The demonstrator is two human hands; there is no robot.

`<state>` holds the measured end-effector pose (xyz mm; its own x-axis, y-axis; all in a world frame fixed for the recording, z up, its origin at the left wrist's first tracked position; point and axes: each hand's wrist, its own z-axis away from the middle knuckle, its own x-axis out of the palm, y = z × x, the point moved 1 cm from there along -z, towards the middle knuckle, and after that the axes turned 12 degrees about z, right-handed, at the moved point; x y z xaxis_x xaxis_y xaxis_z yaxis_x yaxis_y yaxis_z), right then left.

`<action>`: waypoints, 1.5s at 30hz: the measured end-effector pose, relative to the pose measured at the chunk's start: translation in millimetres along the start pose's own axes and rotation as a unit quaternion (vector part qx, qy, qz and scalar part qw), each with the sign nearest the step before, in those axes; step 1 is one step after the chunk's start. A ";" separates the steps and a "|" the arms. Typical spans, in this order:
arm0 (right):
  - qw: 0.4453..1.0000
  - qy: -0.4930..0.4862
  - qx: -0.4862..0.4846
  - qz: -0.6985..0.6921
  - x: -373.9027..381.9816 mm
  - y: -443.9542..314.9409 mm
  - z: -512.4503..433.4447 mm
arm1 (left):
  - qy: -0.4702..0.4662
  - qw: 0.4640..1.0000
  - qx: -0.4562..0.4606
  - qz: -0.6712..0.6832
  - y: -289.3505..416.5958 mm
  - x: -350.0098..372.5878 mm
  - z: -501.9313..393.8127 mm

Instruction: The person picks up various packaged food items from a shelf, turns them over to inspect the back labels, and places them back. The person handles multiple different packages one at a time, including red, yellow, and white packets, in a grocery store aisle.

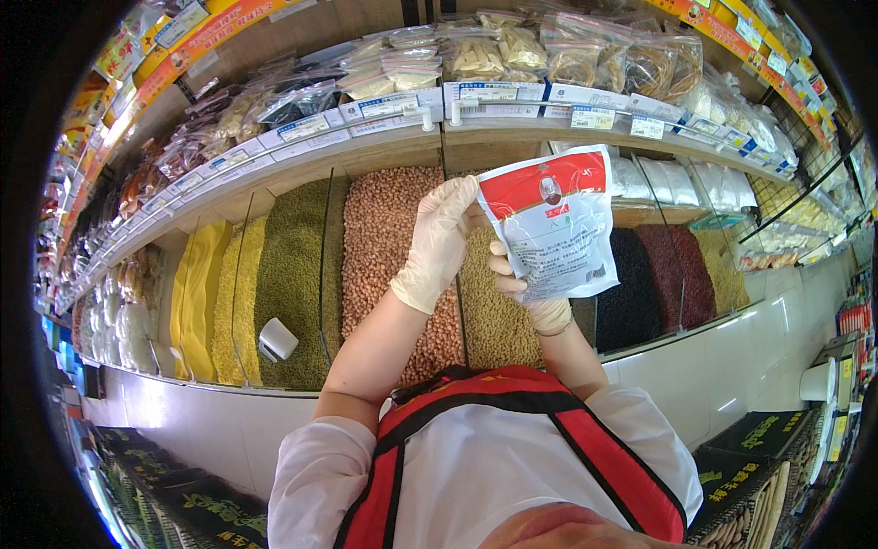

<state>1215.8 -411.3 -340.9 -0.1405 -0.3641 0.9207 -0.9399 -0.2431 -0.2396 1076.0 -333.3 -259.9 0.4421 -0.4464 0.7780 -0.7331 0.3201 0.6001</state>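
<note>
A red-and-white plastic food pouch (559, 233) bearing print is held up in front of the bulk bins. My left hand (439, 240), in a thin cream glove, pinches the pouch's upper left corner. Lower down, my right hand (511, 274), gloved the same way, grips the pouch near its bottom left edge, with the palm partly hidden behind it. Peanuts (384, 226) fill the bin behind my left arm. Yellowish beans (497, 329) lie in the bin below the pouch.
A white scoop (278, 340) rests on green beans (295, 240) at left. Black beans (624, 281) and dark red beans (679, 267) are at right. Above the bins runs a shelf (494, 130) with clear zip bags (480, 55) of dried goods. Glass dividers separate the bins.
</note>
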 end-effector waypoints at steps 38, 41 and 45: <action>0.998 -0.038 0.001 -0.048 17.4 3.6 -9.9 | 0.060 0.998 0.021 -0.001 -4.4 -11.5 -15.9; 0.998 -0.020 0.005 -0.054 18.7 4.5 -10.7 | 0.066 0.998 0.012 -0.002 -4.1 -13.6 -18.4; 0.998 -0.007 -0.003 -0.057 21.2 4.6 -10.1 | 0.089 0.996 0.006 0.001 -6.1 -18.9 -22.8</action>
<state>1205.3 -411.1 -319.4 -0.0286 -0.3479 0.9371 -0.9512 -0.2786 -0.1325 1083.9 -307.7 -274.0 0.5238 -0.2900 0.8009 -0.7399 0.3110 0.5965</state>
